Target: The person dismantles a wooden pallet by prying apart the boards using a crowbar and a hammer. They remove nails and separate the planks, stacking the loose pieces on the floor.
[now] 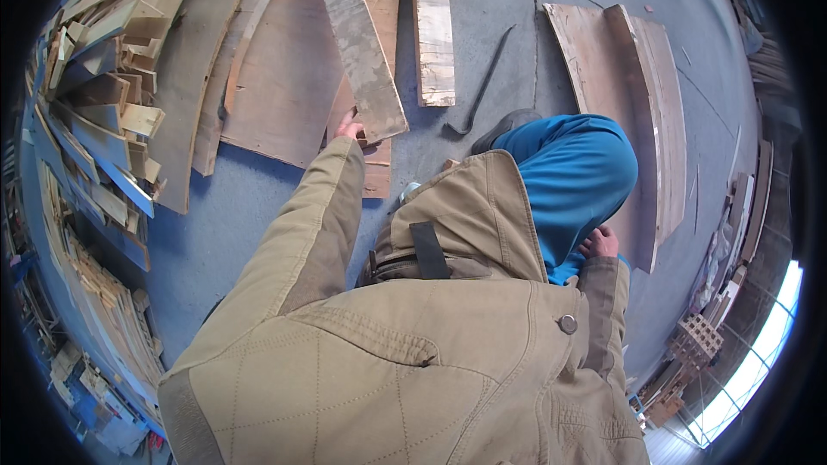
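Note:
My left hand is closed around the near end of a grey, stained wooden plank, gripping its left edge. The plank slants away over wide plywood sheets on the floor. Beneath my hand, the end of a narrower reddish board shows. My right hand is beside my bent knee in blue trousers, its fingers curled in against the leg. Whatever may be inside those fingers is hidden. A dark pry bar with a hooked end lies on the floor ahead of my knee.
Another thick plank lies right of the held one. Several curved-looking boards lie to my right. A high stack of wood offcuts stands at the left, with more lumber below it. Wooden blocks are at the lower right.

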The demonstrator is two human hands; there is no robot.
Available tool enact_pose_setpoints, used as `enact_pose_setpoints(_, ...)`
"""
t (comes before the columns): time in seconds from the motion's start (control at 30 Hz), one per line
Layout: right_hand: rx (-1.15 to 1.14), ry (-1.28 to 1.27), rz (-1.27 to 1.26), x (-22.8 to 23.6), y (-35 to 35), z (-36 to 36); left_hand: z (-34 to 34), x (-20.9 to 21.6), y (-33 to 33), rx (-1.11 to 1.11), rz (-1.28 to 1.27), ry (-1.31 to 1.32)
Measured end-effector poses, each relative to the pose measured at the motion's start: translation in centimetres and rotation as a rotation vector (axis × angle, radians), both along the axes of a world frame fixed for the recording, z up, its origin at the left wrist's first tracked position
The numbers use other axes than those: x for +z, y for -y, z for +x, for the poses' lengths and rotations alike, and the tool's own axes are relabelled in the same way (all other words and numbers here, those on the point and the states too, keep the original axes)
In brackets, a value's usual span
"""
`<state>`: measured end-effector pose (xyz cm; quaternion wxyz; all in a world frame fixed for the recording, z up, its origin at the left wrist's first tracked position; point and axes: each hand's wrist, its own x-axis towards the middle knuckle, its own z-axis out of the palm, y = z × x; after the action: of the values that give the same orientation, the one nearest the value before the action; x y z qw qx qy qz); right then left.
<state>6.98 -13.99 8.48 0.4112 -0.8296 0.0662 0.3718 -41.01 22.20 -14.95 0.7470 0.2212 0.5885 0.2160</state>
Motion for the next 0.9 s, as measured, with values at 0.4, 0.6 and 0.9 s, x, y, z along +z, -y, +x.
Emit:
enact_pose_setpoints(0.4,-0.030,0.030,-0.037,0.2,-0.7,-0.7,-1.9,-4.5,0.5,-0.043,0.275,-0.019)
enact_pose_setpoints(0.6,0.011,0.028,-0.046,-0.2,-0.3,-0.1,-2.5,-4.0,-0.7,-0.024,0.115,-0.038)
enact_pose_setpoints(0.9,0.038,0.022,-0.062,-0.2,-1.1,0.6,-3.9,0.6,-0.8,-0.002,0.227,-0.127)
